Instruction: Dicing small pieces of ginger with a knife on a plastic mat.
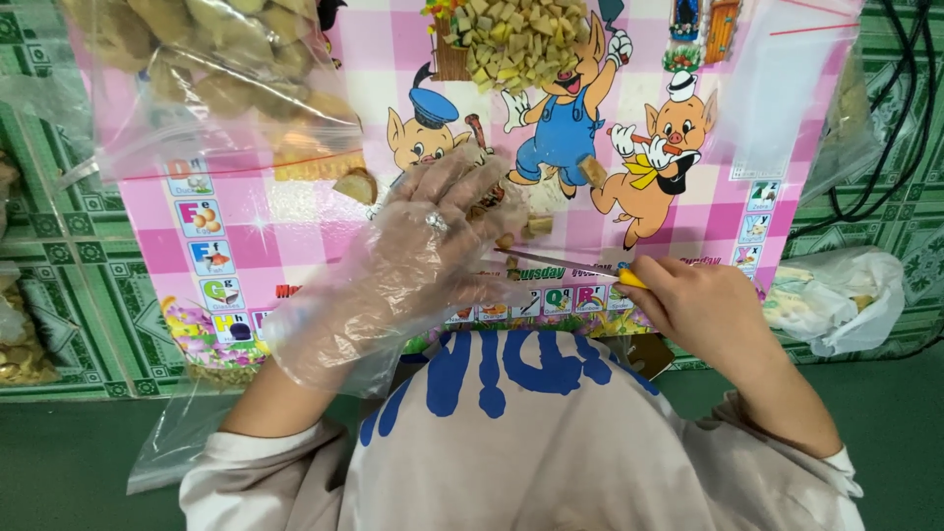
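Observation:
My left hand [413, 258], inside a loose clear plastic glove, presses down on a brown piece of food [489, 195] on the pink checked cartoon mat [295, 226]. In my right hand [700, 303] is a thin knife with a yellow handle [631, 279]; its blade [551, 261] points left toward the gloved fingers. Small cut chunks [538, 225] lie just beside the fingertips, and one more chunk [593, 171] sits further right on the mat.
A heap of cut yellowish cubes [516, 37] lies at the mat's far edge. A clear bag of brown pieces [211, 59] sits at upper left, an empty clear bag [787, 79] upper right, a white bag [846, 295] at right. Black cables [900, 118] run along the right.

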